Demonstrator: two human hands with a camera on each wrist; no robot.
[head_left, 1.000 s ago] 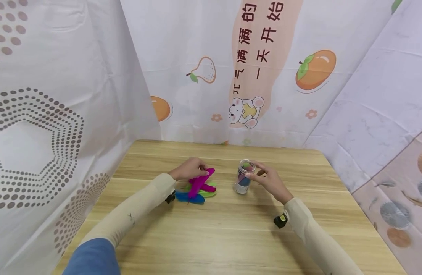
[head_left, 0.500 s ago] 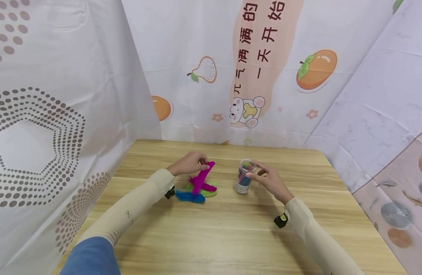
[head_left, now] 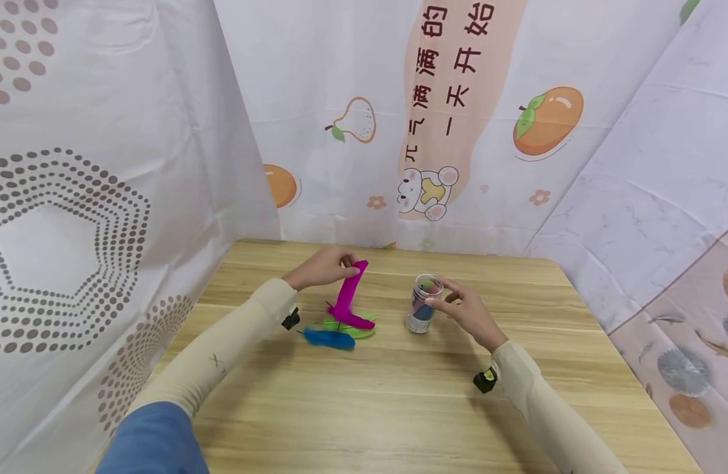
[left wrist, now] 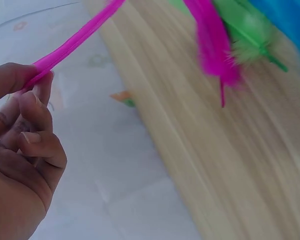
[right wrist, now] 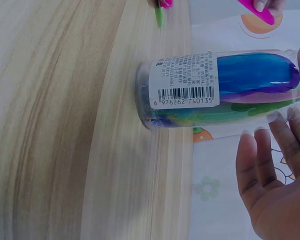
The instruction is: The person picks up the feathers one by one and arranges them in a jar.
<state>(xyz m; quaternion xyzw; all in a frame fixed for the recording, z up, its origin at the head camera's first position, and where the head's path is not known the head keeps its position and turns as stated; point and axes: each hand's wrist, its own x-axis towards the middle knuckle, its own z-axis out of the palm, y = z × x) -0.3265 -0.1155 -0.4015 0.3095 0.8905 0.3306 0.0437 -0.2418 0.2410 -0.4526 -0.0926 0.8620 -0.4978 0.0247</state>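
Pinching a pink feather (head_left: pixel 349 291) with the left hand (head_left: pixel 327 266), gripping a jar (head_left: pixel 420 315) with the right hand (head_left: pixel 469 315), possibly risking feather slippage through too light a pinch.

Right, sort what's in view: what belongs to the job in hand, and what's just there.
Likely in the job:
Magenta feather, pinched by the left fingers
Barcode-labelled clear jar, held by the right fingers
Second magenta feather, green feathers and blue feather, lying together

Just there:
Wood-grain table
Printed fabric hangings
Wrist cameras
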